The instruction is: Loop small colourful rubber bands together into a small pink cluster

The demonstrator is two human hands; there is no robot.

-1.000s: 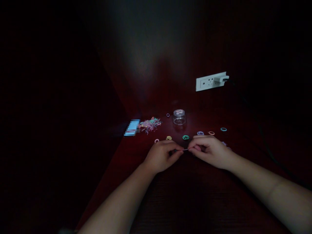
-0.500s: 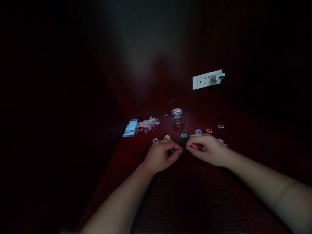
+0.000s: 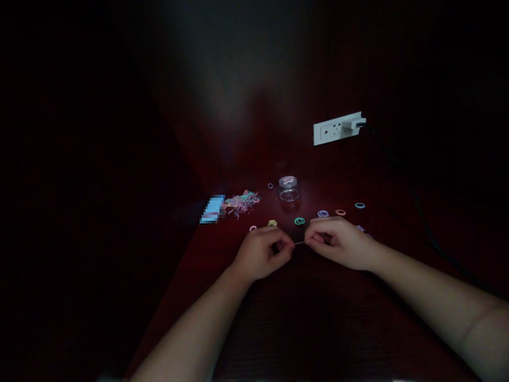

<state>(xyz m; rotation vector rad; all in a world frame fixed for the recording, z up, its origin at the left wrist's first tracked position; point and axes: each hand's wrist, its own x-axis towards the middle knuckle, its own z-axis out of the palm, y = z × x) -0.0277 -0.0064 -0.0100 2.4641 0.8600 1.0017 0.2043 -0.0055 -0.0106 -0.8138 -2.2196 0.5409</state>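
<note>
Between my two hands stretches a thin, pale elastic band (image 3: 299, 243), held just above the dark red table. One end is pinched in the thumb and fingertips of my left hand (image 3: 258, 257); my right hand (image 3: 336, 244) pinches the other end. Beyond my knuckles lie elastic bands sorted by colour: pink (image 3: 253, 228), yellow (image 3: 272, 223), green (image 3: 299, 221), purple (image 3: 323, 213), orange (image 3: 341, 213) and blue (image 3: 360, 205). More purplish bands (image 3: 360, 228) are partly hidden behind my right wrist.
A mixed heap of small coloured bands (image 3: 243, 202) lies at the back left, beside a bright, pixelated rectangle (image 3: 213, 208). A clear lidded jar (image 3: 289, 191) stands near the wall, with a single small ring (image 3: 270, 186) beside it. A wall socket (image 3: 337, 128) holds a plug; a black cable (image 3: 429, 233) runs down the right.
My fingertips have moved slightly apart, mostly my left hand going left, so a longer stretch of the band shows between them. The view has shifted a little.
</note>
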